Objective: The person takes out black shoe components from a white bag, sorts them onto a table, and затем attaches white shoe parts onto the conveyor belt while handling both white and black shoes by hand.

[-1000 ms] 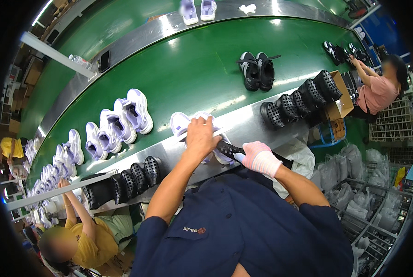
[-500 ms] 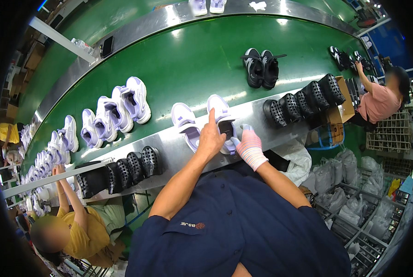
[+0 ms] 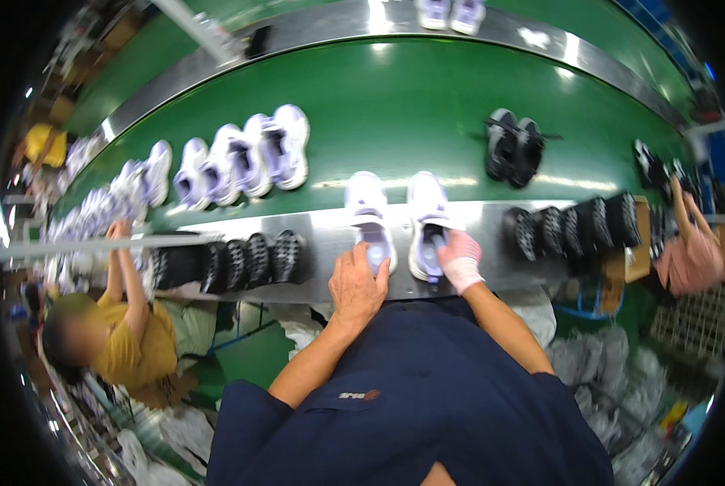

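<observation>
Two white-and-lilac sneakers stand side by side on the metal ledge before me, toes pointing away. My bare left hand is closed at the heel of the left sneaker, its fingers partly hidden by the back of the hand. In a pink-and-white striped glove, my right hand grips the collar of the right sneaker from its right side. Some of the gloved fingers are hidden at the shoe's opening. Insoles show inside both shoes.
Black perforated shoe forms line the ledge at left, with more forms at right. Black sneakers and several white-lilac sneakers rest on the green belt. One co-worker sits left, another right.
My left hand has gone from the right sneaker to the left one's heel. The gloved right hand has closed on the right sneaker's side. Both shoes now stand straighter, and the whole view has shifted.
</observation>
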`<state>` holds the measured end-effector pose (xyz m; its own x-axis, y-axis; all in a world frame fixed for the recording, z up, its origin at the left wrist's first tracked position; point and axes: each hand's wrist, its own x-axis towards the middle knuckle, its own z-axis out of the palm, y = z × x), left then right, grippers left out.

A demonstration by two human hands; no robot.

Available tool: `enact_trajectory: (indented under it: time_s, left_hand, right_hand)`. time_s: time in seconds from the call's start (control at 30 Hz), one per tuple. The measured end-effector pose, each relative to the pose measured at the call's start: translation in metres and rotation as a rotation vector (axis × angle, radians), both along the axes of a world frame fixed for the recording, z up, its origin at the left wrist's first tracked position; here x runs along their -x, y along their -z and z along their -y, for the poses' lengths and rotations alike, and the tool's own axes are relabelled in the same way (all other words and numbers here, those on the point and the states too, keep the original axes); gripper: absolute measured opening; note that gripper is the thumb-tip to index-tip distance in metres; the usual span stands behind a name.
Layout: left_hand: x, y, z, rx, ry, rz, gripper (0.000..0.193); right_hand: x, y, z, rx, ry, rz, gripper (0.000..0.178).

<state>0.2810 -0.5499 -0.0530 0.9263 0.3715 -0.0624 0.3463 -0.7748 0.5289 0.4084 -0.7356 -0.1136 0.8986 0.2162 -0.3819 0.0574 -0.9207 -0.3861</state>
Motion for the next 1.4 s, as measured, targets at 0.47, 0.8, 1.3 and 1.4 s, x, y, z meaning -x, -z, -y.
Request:
enact_trajectory:
  time_s: [0.47, 0.8, 1.3, 1.4]
  left_hand:
    - [0.048, 0.009, -0.059, 0.102, -0.192, 0.27, 0.025]
    - [0.176, 0.036, -0.216, -0.548, -0.665, 0.06, 0.041]
    - [-0.014, -0.034, -0.046, 1.063, -0.139, 0.323, 0.053]
    - [-0.032, 0.006, -0.034, 1.167, -0.133, 0.182, 0.016]
  right_hand:
    - [-0.016, -0.067, 0.049, 0.153, -0.109, 0.037, 0.045]
    - [0.049, -0.091, -0.037, -0.237, -0.289, -0.081, 0.032]
    - [0.063, -0.128, -0.048, -1.068, 0.203, -1.268, 0.052]
    - [0.065, -0.125, -0.032, -0.655, -0.031, -0.584, 0.058]
